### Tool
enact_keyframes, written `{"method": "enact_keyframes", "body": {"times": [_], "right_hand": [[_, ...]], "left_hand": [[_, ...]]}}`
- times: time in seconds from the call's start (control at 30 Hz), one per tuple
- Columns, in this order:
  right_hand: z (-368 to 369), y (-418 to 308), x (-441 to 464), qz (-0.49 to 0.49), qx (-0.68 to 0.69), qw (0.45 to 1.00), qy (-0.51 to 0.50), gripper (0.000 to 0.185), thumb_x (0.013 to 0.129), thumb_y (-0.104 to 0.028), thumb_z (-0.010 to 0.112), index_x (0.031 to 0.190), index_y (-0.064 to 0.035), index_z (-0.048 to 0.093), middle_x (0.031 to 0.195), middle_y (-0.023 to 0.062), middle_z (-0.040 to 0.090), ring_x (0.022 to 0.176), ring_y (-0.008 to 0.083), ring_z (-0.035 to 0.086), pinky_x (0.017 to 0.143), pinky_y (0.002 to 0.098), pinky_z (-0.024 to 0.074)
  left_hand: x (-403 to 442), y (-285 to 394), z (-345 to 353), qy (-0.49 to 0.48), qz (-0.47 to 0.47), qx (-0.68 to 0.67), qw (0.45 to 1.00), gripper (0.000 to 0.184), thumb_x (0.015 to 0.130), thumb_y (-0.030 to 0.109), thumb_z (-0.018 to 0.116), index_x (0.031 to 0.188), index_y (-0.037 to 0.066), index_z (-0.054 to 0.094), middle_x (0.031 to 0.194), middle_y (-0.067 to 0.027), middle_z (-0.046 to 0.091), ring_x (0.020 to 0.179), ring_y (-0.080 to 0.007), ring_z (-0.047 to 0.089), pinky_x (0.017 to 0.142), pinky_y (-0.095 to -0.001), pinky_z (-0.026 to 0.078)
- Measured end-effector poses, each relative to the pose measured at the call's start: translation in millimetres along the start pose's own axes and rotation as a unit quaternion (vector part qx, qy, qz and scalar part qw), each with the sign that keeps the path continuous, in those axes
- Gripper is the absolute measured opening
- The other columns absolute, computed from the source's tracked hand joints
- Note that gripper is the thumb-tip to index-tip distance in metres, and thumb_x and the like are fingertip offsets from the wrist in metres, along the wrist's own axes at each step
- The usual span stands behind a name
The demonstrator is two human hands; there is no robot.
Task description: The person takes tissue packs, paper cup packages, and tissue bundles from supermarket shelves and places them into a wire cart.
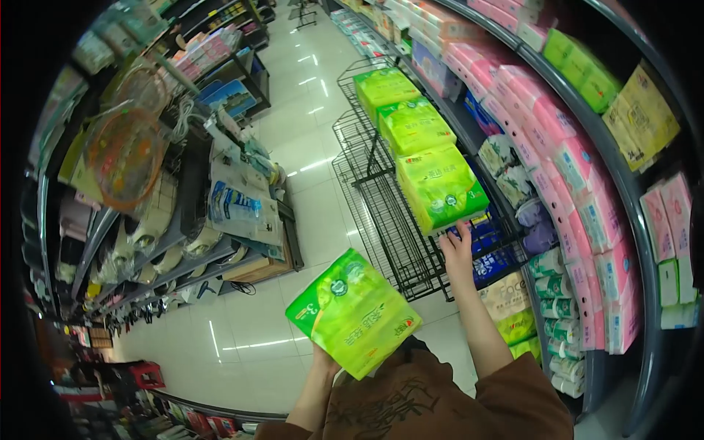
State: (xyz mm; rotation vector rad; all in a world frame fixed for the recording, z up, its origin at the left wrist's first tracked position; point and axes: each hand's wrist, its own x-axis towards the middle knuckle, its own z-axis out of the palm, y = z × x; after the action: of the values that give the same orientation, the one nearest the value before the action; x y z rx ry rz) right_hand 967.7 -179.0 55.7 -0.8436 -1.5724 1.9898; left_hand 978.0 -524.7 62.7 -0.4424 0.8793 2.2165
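Note:
My left hand (325, 358) grips a green tissue pack (352, 312) from below, close to my chest, and the pack hides most of its fingers. My right hand (457, 246) reaches forward with its fingers apart, the tips at the near lower edge of another green tissue pack (440, 183). Whether they press on that pack I cannot tell. Behind it, a middle green pack (416, 125) and a far green pack (385, 85) stand in a row on a black wire rack (374, 242).
Shelves on the right hold pink tissue packs (550, 169), a yellow pack (642, 117) and green-and-white rolls (561, 308). Left, a crowded display carries an orange basket (123, 158) and bagged goods (242, 209). A tiled aisle (304, 95) runs between them; a red stool (149, 375) stands lower left.

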Motion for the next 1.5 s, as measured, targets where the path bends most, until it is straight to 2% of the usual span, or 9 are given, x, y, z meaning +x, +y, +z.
{"method": "enact_keyframes", "body": {"times": [0.13,0.23,0.4,0.57,0.63,0.67,0.97,1.23,1.5], "right_hand": [[-35.8,-31.5,-83.3,0.041,0.037,0.983,-0.177,0.064,0.093,-0.012,0.066,0.148,-0.0002,0.034,0.144,0.022,0.044,0.133,0.0312,0.046,0.109,0.0422,0.0398],[-65.1,-57.3,-124.0,-0.118,-0.288,0.933,-0.181,0.072,0.089,-0.016,0.068,0.149,-0.0002,0.031,0.147,0.0147,0.041,0.133,0.0288,0.045,0.112,0.041,0.0362],[-94.1,-36.9,-173.4,-0.179,-0.156,0.966,0.101,0.091,0.087,-0.032,0.071,0.153,0.0042,0.019,0.15,0.0227,0.033,0.139,0.0339,0.037,0.114,0.0453,0.0332],[-98.6,-13.4,-121.7,-0.312,0.012,0.925,0.219,0.096,0.095,-0.046,0.056,0.156,0.0033,0.002,0.16,0.0243,0.014,0.147,0.0368,0.022,0.12,0.0493,0.0192],[-122.2,-7.1,-83.7,-0.262,-0.347,0.868,0.241,0.084,0.099,-0.04,0.05,0.156,0.0035,0.008,0.16,0.0264,0.014,0.147,0.0402,0.021,0.12,0.0517,0.0149],[-117.5,-17.9,-74.3,-0.247,-0.502,0.797,0.225,0.073,0.102,-0.033,0.045,0.156,0.0042,0.014,0.16,0.0288,0.014,0.147,0.0445,0.019,0.12,0.0536,0.0116],[-77.9,4.8,-47.4,-0.295,-0.345,0.853,0.257,0.07,0.105,-0.034,0.037,0.157,0.0043,0.01,0.164,0.0295,0.003,0.152,0.0466,0.005,0.121,0.0542,0.0081],[-71.0,17.5,-62.1,-0.263,-0.42,0.828,0.264,0.069,0.103,-0.029,0.044,0.155,0.0055,0.016,0.162,0.032,0.01,0.15,0.0481,0.014,0.121,0.0539,0.0136],[-18.2,-2.8,-100.6,-0.137,-0.513,0.787,0.314,0.063,0.1,-0.027,0.05,0.152,0.0039,0.03,0.157,0.0282,0.029,0.147,0.0446,0.024,0.12,0.0563,0.016]], "left_hand": [[40.8,-6.1,35.7,-0.038,-0.091,0.028,0.995,0.067,0.101,0.06,0.044,0.145,0.01,0.047,0.141,-0.0118,0.056,0.123,-0.0301,0.057,0.102,-0.0487,0.05],[70.7,-21.3,64.7,-0.081,-0.174,0.073,0.979,0.069,0.101,0.061,0.042,0.147,0.009,0.045,0.145,-0.0119,0.053,0.128,-0.0298,0.054,0.105,-0.0488,0.047],[98.9,-81.9,107.6,-0.189,-0.285,0.17,0.924,0.072,0.101,0.064,0.038,0.147,0.009,0.044,0.152,-0.012,0.046,0.136,-0.029,0.047,0.111,-0.049,0.042],[132.4,-72.6,166.3,-0.302,-0.229,0.528,0.76,0.053,0.105,0.05,0.042,0.115,0.002,0.059,0.099,-0.0081,0.069,0.085,-0.0162,0.065,0.072,-0.0329,0.053],[124.8,-46.5,205.8,-0.262,-0.202,0.697,0.636,0.048,0.104,0.043,0.05,0.099,-0.001,0.069,0.082,-0.009,0.073,0.064,-0.0145,0.066,0.059,-0.0295,0.052],[126.7,-42.5,196.5,-0.274,-0.168,0.702,0.636,0.047,0.104,0.043,0.051,0.098,0.0,0.069,0.082,-0.0088,0.073,0.065,-0.0141,0.065,0.059,-0.0292,0.052],[127.2,-12.5,44.8,-0.137,-0.169,0.611,0.761,0.037,0.103,0.037,0.054,0.116,0.004,0.062,0.102,-0.0033,0.07,0.086,-0.011,0.062,0.073,-0.026,0.05],[155.0,-22.9,-4.0,-0.196,-0.177,0.624,0.735,0.038,0.103,0.035,0.055,0.123,0.003,0.061,0.115,-0.0072,0.068,0.099,-0.017,0.063,0.084,-0.0299,0.051],[198.8,19.6,11.0,-0.349,-0.084,0.716,0.598,0.047,0.097,0.039,0.061,0.123,0.001,0.064,0.116,-0.0149,0.07,0.103,-0.0265,0.068,0.09,-0.037,0.053]]}}
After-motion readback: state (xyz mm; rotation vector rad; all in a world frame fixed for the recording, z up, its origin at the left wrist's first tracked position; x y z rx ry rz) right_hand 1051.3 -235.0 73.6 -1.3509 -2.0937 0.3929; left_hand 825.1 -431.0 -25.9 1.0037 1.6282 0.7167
